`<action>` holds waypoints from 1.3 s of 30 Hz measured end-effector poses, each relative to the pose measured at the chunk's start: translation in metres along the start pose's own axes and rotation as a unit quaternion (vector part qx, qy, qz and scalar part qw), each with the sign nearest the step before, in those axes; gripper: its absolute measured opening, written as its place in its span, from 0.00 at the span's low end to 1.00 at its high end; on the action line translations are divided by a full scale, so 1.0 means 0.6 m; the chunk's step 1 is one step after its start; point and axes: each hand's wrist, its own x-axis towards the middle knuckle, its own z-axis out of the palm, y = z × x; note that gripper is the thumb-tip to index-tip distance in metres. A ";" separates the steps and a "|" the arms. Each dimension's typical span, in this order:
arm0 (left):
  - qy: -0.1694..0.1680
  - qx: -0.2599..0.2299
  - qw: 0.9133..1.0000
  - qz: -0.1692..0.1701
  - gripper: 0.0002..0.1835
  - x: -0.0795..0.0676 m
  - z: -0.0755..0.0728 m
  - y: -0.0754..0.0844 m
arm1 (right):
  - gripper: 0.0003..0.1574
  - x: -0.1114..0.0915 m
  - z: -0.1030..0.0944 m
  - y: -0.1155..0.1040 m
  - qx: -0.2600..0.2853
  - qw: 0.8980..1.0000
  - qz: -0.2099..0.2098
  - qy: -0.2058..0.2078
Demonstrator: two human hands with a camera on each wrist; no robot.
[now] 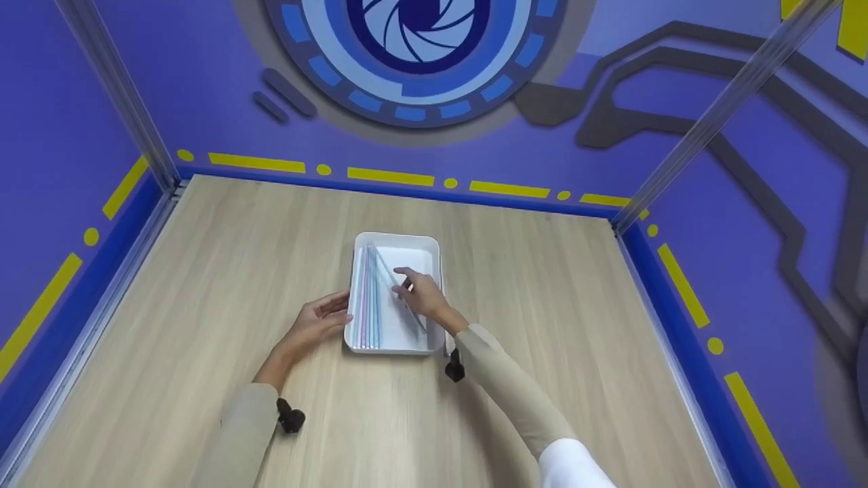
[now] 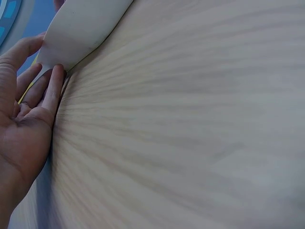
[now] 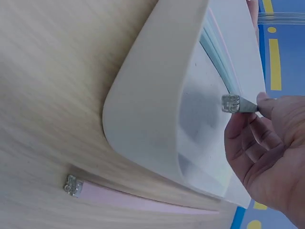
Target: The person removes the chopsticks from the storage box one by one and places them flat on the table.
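Observation:
A white rectangular tray [image 1: 410, 351] stands on the wooden table. Along its left side lie several thin pastel sticks [image 1: 369, 298], blue, pink and whitish, roughly parallel. My right hand [image 1: 422, 295], over the tray's right half, pinches one pale stick [image 1: 415, 317] between thumb and fingers; it slants across the tray floor. Seen from the right wrist, that stick ends in a clear, faceted block [image 3: 231, 103]. My left hand [image 1: 322, 322] touches the tray's left wall, its fingers [image 2: 55, 88] fairly straight against the outside and the thumb at the rim.
A pink stick [image 3: 128, 198] with a clear end lies on the table just outside the tray's right wall. Blue-purple panels [image 1: 475, 152] enclose the wooden table [image 1: 542, 305] at the back and both sides, with metal posts [image 1: 719, 115] at the corners.

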 end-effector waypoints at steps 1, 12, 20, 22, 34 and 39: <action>-0.001 -0.001 1.000 0.000 0.35 0.001 0.000 0.000 | 0.27 -0.001 -0.002 0.001 0.009 1.000 -0.002 -0.003; 0.000 -0.036 0.999 0.005 0.35 0.001 0.002 0.003 | 0.26 -0.011 -0.019 0.007 0.061 0.997 -0.048 -0.011; -0.004 -0.020 1.000 -0.003 0.35 0.001 0.001 0.003 | 0.28 -0.020 -0.033 0.005 0.090 0.995 -0.049 -0.015; -0.004 -0.016 1.000 -0.002 0.35 0.002 0.001 0.002 | 0.28 -0.022 -0.035 0.008 0.094 0.994 -0.050 -0.011; -0.009 -0.033 0.999 -0.001 0.36 -0.002 0.001 0.002 | 0.30 -0.032 -0.049 0.024 0.117 0.993 -0.029 0.000; -0.013 -0.057 0.998 -0.001 0.36 -0.001 0.002 0.001 | 0.27 -0.039 -0.055 0.032 0.135 0.990 -0.025 0.018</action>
